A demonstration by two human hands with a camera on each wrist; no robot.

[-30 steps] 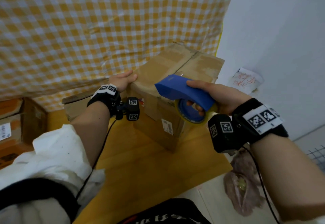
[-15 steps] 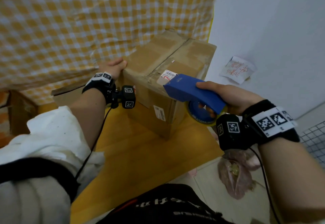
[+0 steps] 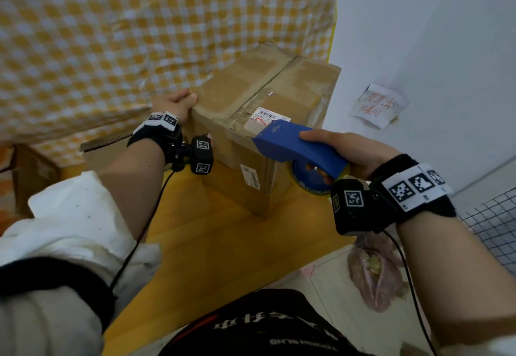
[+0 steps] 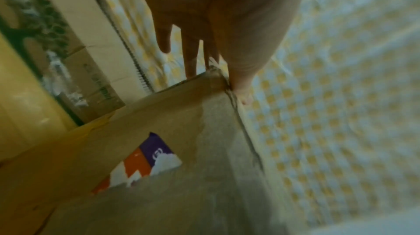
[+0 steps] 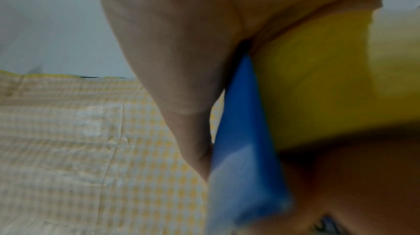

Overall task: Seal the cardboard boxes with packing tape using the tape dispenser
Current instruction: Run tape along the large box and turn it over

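A brown cardboard box [image 3: 259,98] with a shipping label [image 3: 266,118] stands on a wooden surface; its top flaps meet at a centre seam. My left hand [image 3: 180,102] rests on the box's top left corner. In the left wrist view the thumb lies along the top edge of the box [image 4: 181,149] and the straight fingers [image 4: 191,55] reach down its far side. My right hand [image 3: 337,150] grips the blue tape dispenser [image 3: 290,146], whose nose sits at the near top edge over the label. The yellowish tape roll [image 3: 312,182] hangs under it. Up close, the dispenser [image 5: 245,131] and roll [image 5: 318,86] are blurred.
A yellow-checked cloth [image 3: 125,34] hangs behind the box. The white wall [image 3: 432,34] on the right carries a paper note [image 3: 375,105]. Other cartons [image 3: 30,174] stand at the left and a flat cardboard piece [image 3: 106,146] lies behind my left wrist. A pinkish bag [image 3: 374,274] lies on the tiled floor.
The dispenser has risen from in front of the box's near corner to its near top edge, over the label. My left hand has stayed on the corner.
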